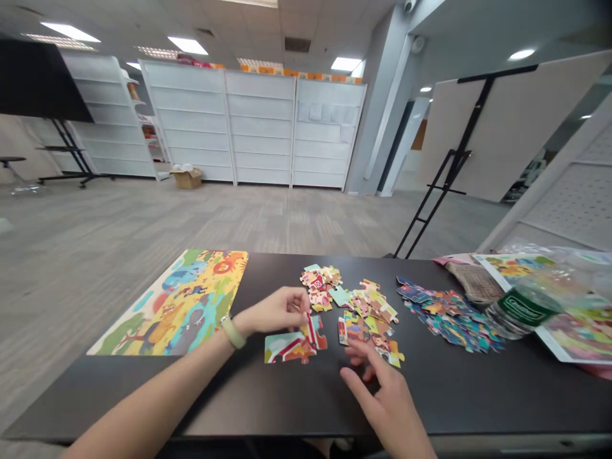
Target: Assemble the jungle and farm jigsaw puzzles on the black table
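Observation:
My left hand (283, 311), a pale band on its wrist, pinches a puzzle piece (310, 330) with red and white on it. The piece is over the right end of a few joined puzzle pieces (285, 347) lying flat on the dark table; whether it is fitted in cannot be made out. My right hand (377, 377) has its thumb and fingers apart and holds nothing. Its fingertips are at the near edge of a loose heap of puzzle pieces (370, 319). Farther back lies another small pile of pieces (319, 285).
An animal puzzle picture (184, 303) lies at the left of the table (268, 408). On the right are a heap of dark blue pieces (447, 312), a clear bottle with a green label (523, 309) and printed picture sheets (581, 335). An easel stand (442, 172) stands beyond the table.

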Demonstrator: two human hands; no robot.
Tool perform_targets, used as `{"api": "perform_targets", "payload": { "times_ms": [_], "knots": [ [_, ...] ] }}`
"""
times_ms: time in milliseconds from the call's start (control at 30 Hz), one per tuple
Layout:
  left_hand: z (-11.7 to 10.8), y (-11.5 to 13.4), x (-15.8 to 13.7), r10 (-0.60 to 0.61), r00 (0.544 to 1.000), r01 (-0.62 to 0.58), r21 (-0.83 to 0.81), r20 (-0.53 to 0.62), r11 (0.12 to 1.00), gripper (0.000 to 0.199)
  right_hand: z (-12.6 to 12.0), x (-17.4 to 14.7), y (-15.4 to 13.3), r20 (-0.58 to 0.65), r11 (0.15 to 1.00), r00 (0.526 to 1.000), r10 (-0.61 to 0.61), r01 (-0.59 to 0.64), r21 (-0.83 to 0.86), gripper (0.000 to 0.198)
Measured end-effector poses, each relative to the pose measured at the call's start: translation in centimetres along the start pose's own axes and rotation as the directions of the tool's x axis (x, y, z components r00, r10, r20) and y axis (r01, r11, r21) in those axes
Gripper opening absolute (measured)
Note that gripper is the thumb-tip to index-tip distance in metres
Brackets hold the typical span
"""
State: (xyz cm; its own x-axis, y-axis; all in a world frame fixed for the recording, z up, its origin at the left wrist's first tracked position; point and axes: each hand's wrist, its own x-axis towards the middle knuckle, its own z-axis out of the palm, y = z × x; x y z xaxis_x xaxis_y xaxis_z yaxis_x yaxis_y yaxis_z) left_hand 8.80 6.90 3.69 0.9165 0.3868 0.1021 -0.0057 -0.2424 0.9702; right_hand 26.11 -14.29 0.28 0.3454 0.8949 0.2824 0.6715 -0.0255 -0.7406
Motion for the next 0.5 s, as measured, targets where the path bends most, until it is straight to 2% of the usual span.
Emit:
{"api": "perform_targets", "payload": {
  "times_ms": [100,167,233,267,367,433,500],
  "knots": [
    [3.6,0.1,-0.4,0.007,0.997,-0.001,-0.081,0.075,0.997,0.031,0.7,0.5,-1.1,0.103,0.968,0.993,0.051,-0.075,0.238,0.038],
    [4.3,0.3,-0.7,0.039,0.993,-0.037,-0.027,0.114,0.999,0.028,1.1,0.7,-1.2,0.107,0.915,0.992,0.075,-0.111,0.388,0.033],
    [3.4,0.6,-1.0,0.085,0.982,-0.113,0.164,0.169,0.980,0.022,1.2,0.8,-0.9,0.055,0.864,0.991,0.126,-0.137,0.485,0.031],
    [2.7,0.8,-1.1,0.097,0.977,-0.152,0.300,0.192,0.942,0.020,1.2,0.8,-0.6,0.032,0.849,0.987,0.156,-0.150,0.506,0.032],
    [0.3,1.0,-1.2,0.077,0.976,-0.196,0.659,0.204,0.726,0.016,1.1,0.8,0.3,0.000,0.856,0.977,0.215,-0.188,0.482,0.036],
    [-0.7,0.9,-1.2,0.038,0.980,-0.174,0.743,0.196,0.646,0.023,1.0,0.8,0.6,0.023,0.888,0.976,0.215,-0.205,0.412,0.039],
    [-1.0,0.8,-1.2,-0.017,0.974,-0.156,0.729,0.224,0.666,0.027,1.0,0.7,0.4,0.061,0.926,0.979,0.193,-0.203,0.317,0.039]
  ]
}}
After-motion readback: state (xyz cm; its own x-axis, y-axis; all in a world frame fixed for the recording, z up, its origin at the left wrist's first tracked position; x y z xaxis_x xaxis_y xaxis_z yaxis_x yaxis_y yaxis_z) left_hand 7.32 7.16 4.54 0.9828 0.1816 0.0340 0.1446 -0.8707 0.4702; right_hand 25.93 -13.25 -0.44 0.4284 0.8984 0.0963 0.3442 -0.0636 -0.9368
